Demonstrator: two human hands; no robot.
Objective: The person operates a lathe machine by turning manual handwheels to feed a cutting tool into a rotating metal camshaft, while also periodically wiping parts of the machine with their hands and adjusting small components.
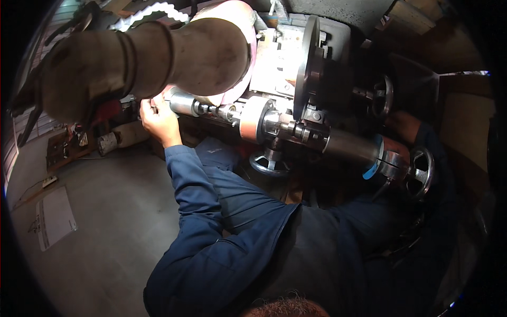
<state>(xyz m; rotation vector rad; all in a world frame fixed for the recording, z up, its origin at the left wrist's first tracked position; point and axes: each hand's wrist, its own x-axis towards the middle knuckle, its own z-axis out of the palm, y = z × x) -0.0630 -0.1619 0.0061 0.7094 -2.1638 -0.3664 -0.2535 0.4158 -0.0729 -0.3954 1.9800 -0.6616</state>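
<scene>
Blue work sleeves reached up from the lower edge toward a metal grinding machine (296, 79) that filled the upper middle of the view. The left hand (157, 117) was raised at the left end of the machine's horizontal shaft (211, 108), its fingers curled and pinched at something small beside a shiny steel cylinder (182, 101); what they pinched was too small to tell. The right hand (404, 129) lay far off on the right side, in shadow near a spoked handwheel (422, 170) and a dark cylinder (351, 146) with a blue tag (371, 170); whether it was spread or closed could not be told. Between both hands ran the shaft with a pale pinkish drum (252, 117) and a large dark disc (306, 63) standing upright behind it. A big brown, dusty hood (158, 55) loomed close to the camera at upper left, with a pink grinding wheel (244, 31) partly hidden behind it. A second handwheel (268, 164) sat low beneath the shaft. On the grey floor (105, 232) at left lay a white sheet (55, 217).
</scene>
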